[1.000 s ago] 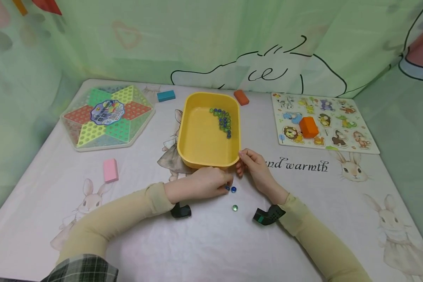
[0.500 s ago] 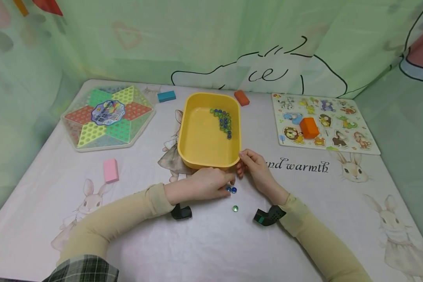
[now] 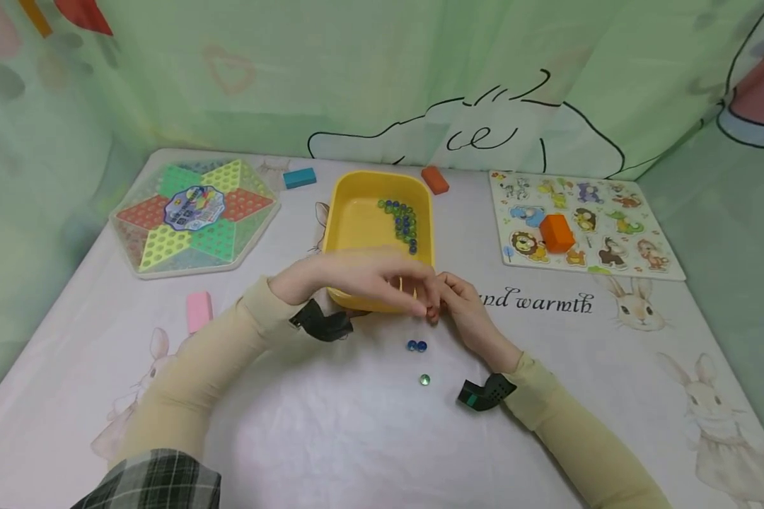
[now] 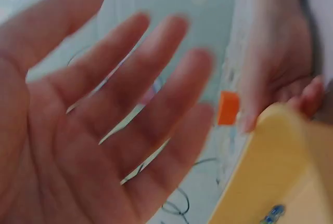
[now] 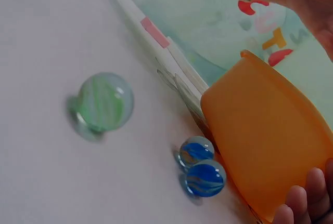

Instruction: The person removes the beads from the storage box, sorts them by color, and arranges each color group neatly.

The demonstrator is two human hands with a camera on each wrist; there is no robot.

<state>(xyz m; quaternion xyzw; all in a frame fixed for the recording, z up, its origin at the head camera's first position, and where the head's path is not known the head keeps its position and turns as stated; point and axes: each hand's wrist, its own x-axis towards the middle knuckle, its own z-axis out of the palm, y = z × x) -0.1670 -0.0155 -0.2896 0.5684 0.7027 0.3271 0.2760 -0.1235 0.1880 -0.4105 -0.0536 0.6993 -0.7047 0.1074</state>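
My left hand [image 3: 378, 276] is raised over the near end of a yellow plastic tub [image 3: 356, 230]. In the left wrist view its palm and spread fingers hold nothing. My right hand [image 3: 474, 318] grips the tub's near right corner, thumb at the rim and fingers underneath. Several blue and green marbles [image 3: 406, 223] lie inside the tub along its right side. On the cloth in front of it, two blue marbles [image 5: 206, 178] touch each other. A green marble [image 5: 106, 101] sits a little nearer to me.
A hexagonal Chinese checkers board [image 3: 194, 215] lies at the far left. An animal puzzle board [image 3: 662, 226] with an orange block [image 3: 557, 233] on it is at the right. Blue [image 3: 300, 178], red [image 3: 435, 180] and pink blocks [image 3: 199, 311] lie around the tub.
My left hand has lifted from beside the two blue marbles and moved up over the tub's near end, its fingers extended. My right hand has stayed at the tub's corner.
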